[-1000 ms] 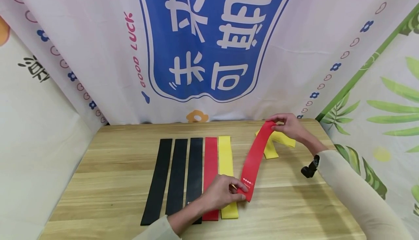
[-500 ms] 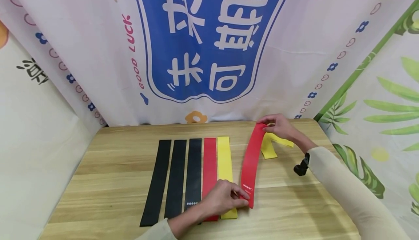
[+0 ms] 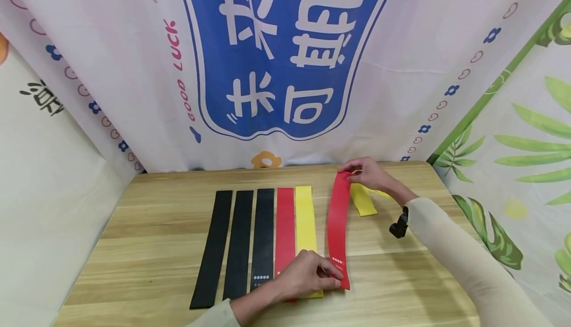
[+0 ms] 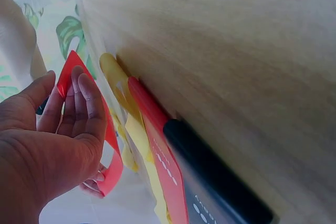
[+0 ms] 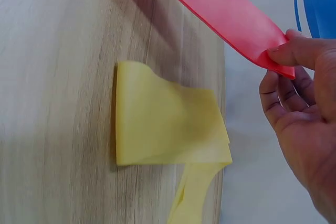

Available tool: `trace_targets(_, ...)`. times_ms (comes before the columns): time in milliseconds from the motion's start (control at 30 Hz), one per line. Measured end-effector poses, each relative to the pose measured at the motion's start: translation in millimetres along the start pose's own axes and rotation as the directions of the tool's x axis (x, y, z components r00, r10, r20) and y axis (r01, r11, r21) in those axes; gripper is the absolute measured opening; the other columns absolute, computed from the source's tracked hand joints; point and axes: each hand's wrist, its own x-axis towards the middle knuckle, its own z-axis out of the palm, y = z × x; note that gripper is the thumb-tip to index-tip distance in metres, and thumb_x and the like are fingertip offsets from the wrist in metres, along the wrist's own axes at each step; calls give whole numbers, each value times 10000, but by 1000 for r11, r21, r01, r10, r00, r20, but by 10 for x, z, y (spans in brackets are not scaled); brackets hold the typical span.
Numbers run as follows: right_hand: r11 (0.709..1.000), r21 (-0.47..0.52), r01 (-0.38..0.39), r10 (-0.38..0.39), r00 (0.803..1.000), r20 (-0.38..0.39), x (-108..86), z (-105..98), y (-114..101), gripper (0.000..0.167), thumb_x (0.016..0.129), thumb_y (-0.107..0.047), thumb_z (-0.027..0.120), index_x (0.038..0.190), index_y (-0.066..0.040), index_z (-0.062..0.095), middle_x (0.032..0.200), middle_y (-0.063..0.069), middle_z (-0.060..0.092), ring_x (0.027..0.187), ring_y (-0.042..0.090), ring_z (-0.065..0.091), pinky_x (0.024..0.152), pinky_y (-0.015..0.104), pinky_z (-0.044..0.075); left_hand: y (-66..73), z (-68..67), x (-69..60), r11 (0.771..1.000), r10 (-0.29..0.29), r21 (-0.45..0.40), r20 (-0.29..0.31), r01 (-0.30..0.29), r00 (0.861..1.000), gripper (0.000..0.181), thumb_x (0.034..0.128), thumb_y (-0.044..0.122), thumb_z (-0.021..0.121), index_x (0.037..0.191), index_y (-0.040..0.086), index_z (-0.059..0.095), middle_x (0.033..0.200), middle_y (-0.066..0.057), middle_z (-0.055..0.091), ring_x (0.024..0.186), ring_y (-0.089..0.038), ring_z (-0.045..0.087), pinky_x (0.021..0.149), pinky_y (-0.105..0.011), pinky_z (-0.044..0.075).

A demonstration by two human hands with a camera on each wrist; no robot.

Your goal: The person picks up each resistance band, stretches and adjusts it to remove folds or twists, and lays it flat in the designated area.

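A flat red resistance band point(image 3: 337, 218) with white print at its near end is stretched lengthwise between both hands, above the table. My left hand point(image 3: 308, 276) pinches the near end; the left wrist view shows the thumb and fingers point(image 4: 84, 93) around it. The far end is pinched by my right hand point(image 3: 370, 174), thumb on top in the right wrist view. To the left lie a yellow band point(image 3: 305, 218), another red band point(image 3: 285, 223) and several black bands point(image 3: 238, 243), side by side. A crumpled, folded yellow band point(image 5: 163, 119) lies under and right of the right hand.
The wooden table point(image 3: 147, 247) ends at a printed curtain point(image 3: 388, 119) along its back edge. A leaf-patterned cloth point(image 3: 531, 168) hangs on the right side. A small black device point(image 3: 399, 225) is on the right wrist.
Both hands still hold the red band. The right hand has moved left with the far end, and the left hand slightly down and right, so the band stands straighter, closer to the row.
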Motion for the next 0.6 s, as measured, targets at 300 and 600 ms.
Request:
trace_targets(300,1000,-8,-3,3,1000,16,88,112,-29,303,917,118,720,1191,3,775,1143,150,777,1070,313,721,883,329,612,1,17,-16,1000,6,-1,27,-6,1000,77,912,120,846,988,130,860,821,167,744,671,20,562,565,-147,429)
trace_targets(600,999,-21,27,-26,999,31,173,237,-25,276,915,103,744,1165,-4,791,1150,168,772,1032,314,707,902,407,594,-2,36,-15,1000,-13,16,43,12,999,66,915,112,841,975,132,860,784,180,712,642,16,537,553,-153,431)
